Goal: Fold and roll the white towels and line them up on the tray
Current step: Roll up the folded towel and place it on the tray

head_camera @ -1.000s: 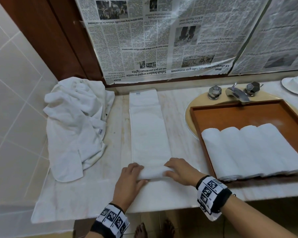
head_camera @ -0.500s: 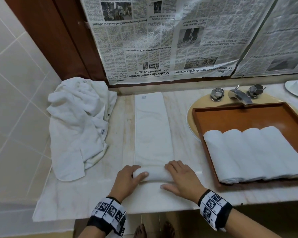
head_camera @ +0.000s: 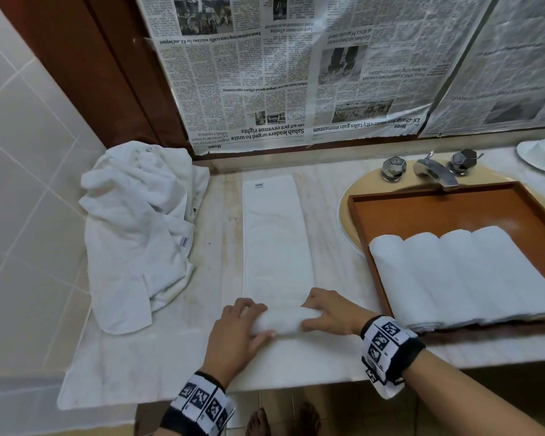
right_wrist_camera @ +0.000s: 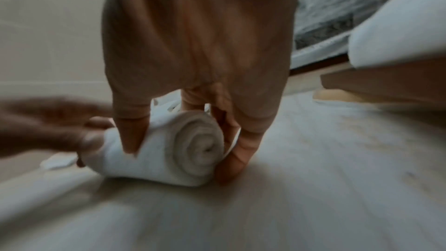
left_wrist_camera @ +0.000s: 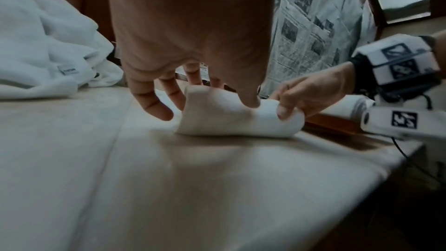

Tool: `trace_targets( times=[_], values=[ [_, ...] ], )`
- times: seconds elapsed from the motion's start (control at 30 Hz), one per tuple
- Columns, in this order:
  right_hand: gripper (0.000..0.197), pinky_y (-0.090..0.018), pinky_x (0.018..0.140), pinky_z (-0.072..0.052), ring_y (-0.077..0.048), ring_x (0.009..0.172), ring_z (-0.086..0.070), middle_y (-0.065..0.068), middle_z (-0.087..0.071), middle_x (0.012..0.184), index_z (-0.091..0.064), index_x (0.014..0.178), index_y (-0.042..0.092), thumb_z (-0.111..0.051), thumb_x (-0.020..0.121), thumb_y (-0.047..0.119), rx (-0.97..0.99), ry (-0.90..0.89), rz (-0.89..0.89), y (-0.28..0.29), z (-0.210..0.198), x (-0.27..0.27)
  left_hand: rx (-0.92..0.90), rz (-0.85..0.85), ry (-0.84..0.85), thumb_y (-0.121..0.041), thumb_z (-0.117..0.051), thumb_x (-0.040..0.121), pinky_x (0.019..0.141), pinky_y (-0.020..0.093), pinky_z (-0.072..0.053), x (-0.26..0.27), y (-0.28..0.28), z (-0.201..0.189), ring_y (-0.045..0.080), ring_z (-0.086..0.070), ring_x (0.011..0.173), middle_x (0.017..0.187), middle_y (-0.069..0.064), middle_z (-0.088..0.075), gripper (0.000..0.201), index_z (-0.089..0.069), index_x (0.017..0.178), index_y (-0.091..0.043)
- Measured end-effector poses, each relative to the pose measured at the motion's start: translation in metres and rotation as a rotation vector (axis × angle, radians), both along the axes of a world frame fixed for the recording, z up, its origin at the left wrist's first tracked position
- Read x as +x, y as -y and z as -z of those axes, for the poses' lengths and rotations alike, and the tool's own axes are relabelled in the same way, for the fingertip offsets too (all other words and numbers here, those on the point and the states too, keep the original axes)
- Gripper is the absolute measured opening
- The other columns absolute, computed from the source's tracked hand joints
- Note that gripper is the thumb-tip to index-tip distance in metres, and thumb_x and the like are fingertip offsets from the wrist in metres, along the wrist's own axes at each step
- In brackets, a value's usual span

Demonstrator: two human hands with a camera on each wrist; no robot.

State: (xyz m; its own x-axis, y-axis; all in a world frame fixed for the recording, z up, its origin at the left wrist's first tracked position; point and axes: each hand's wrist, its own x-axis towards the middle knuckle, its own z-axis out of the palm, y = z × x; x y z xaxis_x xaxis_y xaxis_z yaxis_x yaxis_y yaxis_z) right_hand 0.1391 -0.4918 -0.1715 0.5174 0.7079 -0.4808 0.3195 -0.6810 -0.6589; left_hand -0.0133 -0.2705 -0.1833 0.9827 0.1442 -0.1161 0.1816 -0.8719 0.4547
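A: What's in the wooden tray (head_camera: 447,212)?
B: Four rolled white towels (head_camera: 466,275), side by side and touching, along its near half. The far half is bare wood. The tray sits over the sink, below the faucet (head_camera: 434,171).

A: And the towel being worked?
B: The folded towel (head_camera: 276,240) lies as a long narrow strip on the table (head_camera: 324,215), its near end wound into a tight roll whose spiral shows in the right wrist view.

A: The hands?
B: The left hand (head_camera: 236,335) curls fingers and thumb round the roll's left end; the right hand (head_camera: 328,313) clasps its right end likewise.

A: Anything else?
B: A heap of crumpled towels (head_camera: 139,228) at the table's left.
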Motion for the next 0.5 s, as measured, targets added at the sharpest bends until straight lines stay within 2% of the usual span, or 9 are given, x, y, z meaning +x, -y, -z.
trace_targets(
  times=[0.07,0.13,0.2,0.27,0.3,0.37,0.4,0.47,0.5],
  values=[
    [0.056,-0.027,0.099,-0.042,-0.010,0.113,-0.052,0.009,-0.056,0.122,-0.060,0.128,0.030,-0.068,0.082,0.061,0.056,0.027,0.018,0.006,0.002,0.000,-0.106,-0.037,-0.044,-0.073,-0.055,0.084,0.087,0.026,-0.046,0.003,-0.005,0.001,0.010,-0.048,0.111,0.125,-0.017,-0.046,0.059,-0.057,0.131,-0.038],
    [0.054,-0.026,0.099,-0.042,-0.010,0.115,-0.054,0.008,-0.058,0.127,-0.052,0.134,0.031,-0.061,0.089,0.060,0.088,0.138,0.051,0.007,0.002,-0.006,-0.240,-0.068,-0.062,-0.066,-0.063,0.083,0.091,0.020,-0.041,0.011,-0.011,0.000,0.008,-0.053,0.110,0.117,-0.017,-0.051,0.053,-0.062,0.127,-0.035],
    [0.047,-0.032,0.089,-0.046,-0.017,0.108,-0.057,0.006,-0.059,0.121,-0.048,0.132,0.027,-0.047,0.097,0.058,0.037,0.285,0.042,0.002,0.001,-0.013,-0.330,-0.117,-0.077,-0.061,-0.069,0.083,0.089,0.015,-0.038,0.019,-0.017,-0.002,0.006,-0.057,0.107,0.112,-0.015,-0.058,0.046,-0.067,0.119,-0.032],
    [0.047,-0.035,0.072,-0.047,-0.023,0.094,-0.060,0.003,-0.060,0.109,-0.054,0.121,0.023,-0.030,0.099,0.057,-0.014,0.543,0.013,-0.006,0.002,-0.020,-0.382,-0.183,-0.105,-0.059,-0.070,0.083,0.090,0.019,-0.040,0.026,-0.020,-0.001,0.008,-0.059,0.105,0.110,-0.011,-0.064,0.040,-0.070,0.112,-0.031],
    [0.046,-0.035,0.064,-0.046,-0.026,0.086,-0.060,0.001,-0.060,0.102,-0.059,0.112,0.021,-0.028,0.099,0.053,0.013,0.701,0.021,-0.009,0.006,-0.022,-0.401,-0.209,-0.121,-0.058,-0.070,0.083,0.091,0.023,-0.042,0.030,-0.021,-0.001,0.008,-0.060,0.105,0.109,-0.010,-0.066,0.039,-0.071,0.111,-0.030],
    [0.033,-0.034,0.056,-0.045,-0.027,0.076,-0.059,-0.002,-0.060,0.095,-0.064,0.094,0.018,-0.038,0.097,0.039,0.128,0.939,0.049,-0.012,0.012,-0.026,-0.417,-0.243,-0.150,-0.059,-0.070,0.084,0.090,0.024,-0.044,0.037,-0.022,-0.002,0.008,-0.061,0.102,0.106,-0.010,-0.070,0.037,-0.072,0.105,-0.029],
    [0.028,-0.034,0.057,-0.045,-0.026,0.078,-0.058,-0.002,-0.060,0.096,-0.064,0.092,0.017,-0.044,0.095,0.035,0.174,0.997,0.053,-0.014,0.013,-0.029,-0.416,-0.255,-0.165,-0.060,-0.069,0.084,0.084,0.021,-0.043,0.041,-0.022,-0.003,0.008,-0.062,0.099,0.102,-0.010,-0.070,0.034,-0.072,0.099,-0.029],
    [0.028,-0.035,0.066,-0.048,-0.022,0.088,-0.057,-0.001,-0.061,0.102,-0.065,0.099,0.017,-0.051,0.091,0.040,0.212,0.998,-0.008,-0.016,0.017,-0.036,-0.397,-0.283,-0.182,-0.059,-0.067,0.085,0.073,0.017,-0.040,0.047,-0.021,-0.006,0.009,-0.062,0.092,0.092,-0.010,-0.070,0.032,-0.069,0.088,-0.028],
    [0.033,-0.035,0.069,-0.050,-0.021,0.091,-0.057,0.000,-0.061,0.105,-0.065,0.104,0.017,-0.052,0.090,0.044,0.209,0.984,-0.044,-0.015,0.018,-0.038,-0.389,-0.299,-0.177,-0.059,-0.067,0.085,0.072,0.018,-0.040,0.049,-0.020,-0.006,0.010,-0.062,0.091,0.090,-0.010,-0.070,0.033,-0.068,0.087,-0.027]
  ],
)
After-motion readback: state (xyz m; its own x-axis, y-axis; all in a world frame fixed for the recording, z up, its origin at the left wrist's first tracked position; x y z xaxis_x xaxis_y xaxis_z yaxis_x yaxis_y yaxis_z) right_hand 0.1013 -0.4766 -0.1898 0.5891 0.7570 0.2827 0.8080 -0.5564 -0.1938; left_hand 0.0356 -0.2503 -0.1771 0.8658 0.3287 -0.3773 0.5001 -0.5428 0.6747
